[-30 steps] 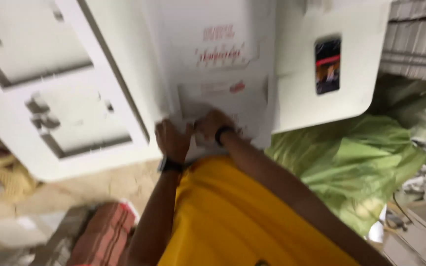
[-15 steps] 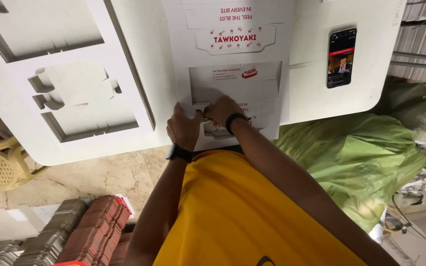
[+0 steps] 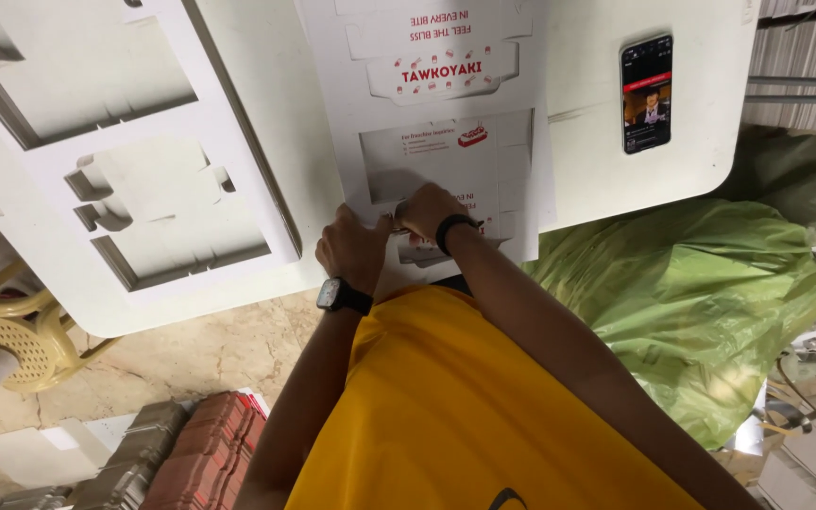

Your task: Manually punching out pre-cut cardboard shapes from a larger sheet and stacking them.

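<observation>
A white die-cut cardboard sheet (image 3: 432, 104) with red printing lies on a white table (image 3: 606, 170). My left hand (image 3: 353, 247), with a black watch on its wrist, grips the sheet's near edge. My right hand (image 3: 427, 210), wearing a black band, presses and pinches a punched-out section of the same sheet right beside the left hand. My yellow shirt fills the lower middle of the view.
A leftover white cardboard frame (image 3: 134, 179) with cut-out holes lies on the table's left part. A phone (image 3: 647, 93) with a lit screen rests at the right. A green plastic sack (image 3: 701, 293) sits below the table's right edge, a yellow plastic chair (image 3: 11, 331) at left, reddish stacked items (image 3: 205, 458) on the floor.
The view has shifted and sharpened, so the table and sheet sit lower in the frame. Both hands stay at the sheet's near edge, working the same cut-out part.
</observation>
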